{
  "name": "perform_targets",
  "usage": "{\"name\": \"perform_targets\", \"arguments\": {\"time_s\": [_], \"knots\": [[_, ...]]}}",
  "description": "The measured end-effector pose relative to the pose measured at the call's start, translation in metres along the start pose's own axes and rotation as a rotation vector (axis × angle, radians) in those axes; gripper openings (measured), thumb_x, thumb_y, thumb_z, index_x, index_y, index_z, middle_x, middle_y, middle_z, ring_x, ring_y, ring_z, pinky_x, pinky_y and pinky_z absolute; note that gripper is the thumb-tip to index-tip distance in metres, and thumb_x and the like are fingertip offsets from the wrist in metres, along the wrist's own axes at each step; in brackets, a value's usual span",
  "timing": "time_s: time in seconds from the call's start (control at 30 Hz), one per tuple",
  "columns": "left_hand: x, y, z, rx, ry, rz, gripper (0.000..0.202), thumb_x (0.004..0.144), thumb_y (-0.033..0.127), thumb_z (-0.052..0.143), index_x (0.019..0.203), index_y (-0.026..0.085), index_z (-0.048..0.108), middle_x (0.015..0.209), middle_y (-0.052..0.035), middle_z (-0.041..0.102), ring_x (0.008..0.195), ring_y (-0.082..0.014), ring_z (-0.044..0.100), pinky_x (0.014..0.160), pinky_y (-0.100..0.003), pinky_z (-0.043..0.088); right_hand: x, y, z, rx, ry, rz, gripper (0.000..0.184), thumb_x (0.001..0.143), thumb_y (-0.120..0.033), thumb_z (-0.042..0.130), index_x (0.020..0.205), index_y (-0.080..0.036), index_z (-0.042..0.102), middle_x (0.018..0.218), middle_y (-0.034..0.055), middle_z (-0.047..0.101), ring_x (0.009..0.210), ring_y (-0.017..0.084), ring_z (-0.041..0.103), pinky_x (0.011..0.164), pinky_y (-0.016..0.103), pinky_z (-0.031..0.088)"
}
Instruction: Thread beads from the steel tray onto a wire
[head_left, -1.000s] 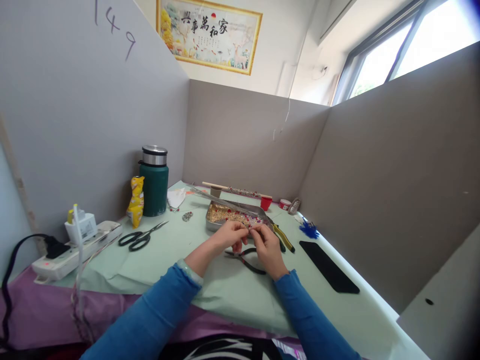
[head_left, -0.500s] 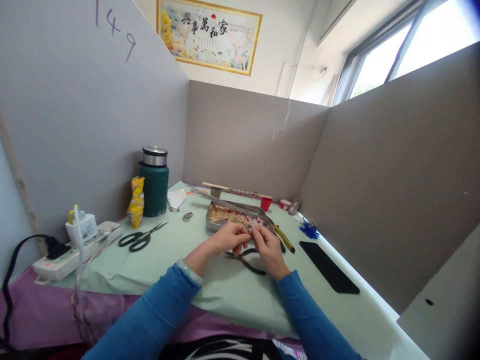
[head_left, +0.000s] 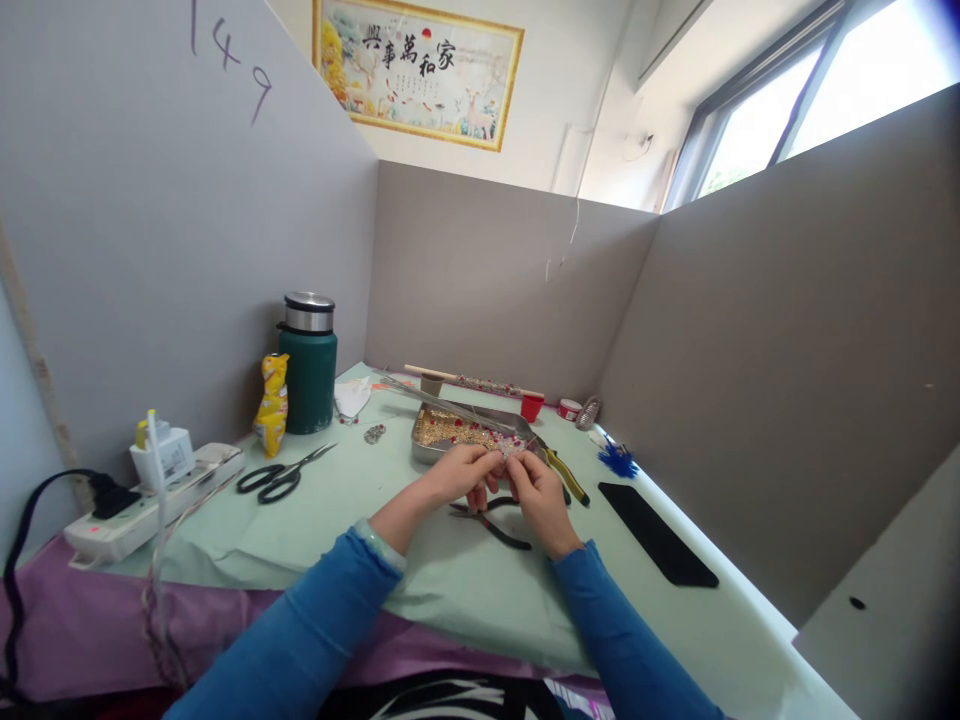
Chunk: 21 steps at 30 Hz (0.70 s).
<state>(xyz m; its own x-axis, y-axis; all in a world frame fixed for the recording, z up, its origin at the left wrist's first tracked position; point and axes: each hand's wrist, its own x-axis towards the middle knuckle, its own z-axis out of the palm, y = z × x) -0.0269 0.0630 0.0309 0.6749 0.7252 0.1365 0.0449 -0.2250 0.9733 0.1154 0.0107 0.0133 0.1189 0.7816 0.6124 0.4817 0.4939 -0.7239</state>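
Note:
My left hand (head_left: 457, 474) and my right hand (head_left: 538, 490) meet over the pale green mat, fingers pinched together on a small beaded piece (head_left: 507, 449) with red and light beads. Both hands hover just in front of a metal tray (head_left: 424, 447) filled with gold and red beads. Under my hands lie dark-handled pliers (head_left: 491, 522). What exactly the fingertips grip is too small to make out beyond the beads.
Black scissors (head_left: 279, 476) lie at the left, near a white power strip (head_left: 142, 505). A green flask (head_left: 308, 364) and a yellow packet (head_left: 272, 402) stand by the left wall. Yellow-handled pliers (head_left: 565, 475), a black pad (head_left: 658, 534), a blue tuft (head_left: 617, 462) and a red cup (head_left: 532, 406) sit to the right.
My hands have barely shifted; the fingers have worked slightly on the beaded piece and stay pinched together.

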Motion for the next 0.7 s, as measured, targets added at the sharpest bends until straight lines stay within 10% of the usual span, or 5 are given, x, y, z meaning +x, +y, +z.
{"name": "perform_targets", "arguments": {"time_s": [0.33,0.7], "knots": [[0.001,-0.005,-0.004,-0.052,0.081,0.1,0.027,0.075,0.039,0.057,0.075,0.013,0.051,0.062,-0.0013,0.06,0.04,-0.0082,0.054,0.04,-0.02,0.043,-0.001,-0.001,0.002,-0.016,0.006,-0.044,0.025,0.085,-0.036,0.046,0.069,-0.018,0.053,0.053,-0.0032,0.047,0.05,0.011,0.041,0.05,0.023,0.034],[-0.002,0.0,-0.004,-0.092,0.1,-0.107,0.037,0.073,0.049,0.056,0.07,0.013,0.051,0.065,-0.0023,0.062,0.04,-0.0079,0.053,0.039,-0.02,0.04,-0.001,0.0,0.002,-0.103,0.083,-0.124,0.024,0.086,-0.032,0.045,0.068,-0.018,0.052,0.061,-0.0009,0.051,0.058,0.012,0.045,0.056,0.024,0.038]]}}
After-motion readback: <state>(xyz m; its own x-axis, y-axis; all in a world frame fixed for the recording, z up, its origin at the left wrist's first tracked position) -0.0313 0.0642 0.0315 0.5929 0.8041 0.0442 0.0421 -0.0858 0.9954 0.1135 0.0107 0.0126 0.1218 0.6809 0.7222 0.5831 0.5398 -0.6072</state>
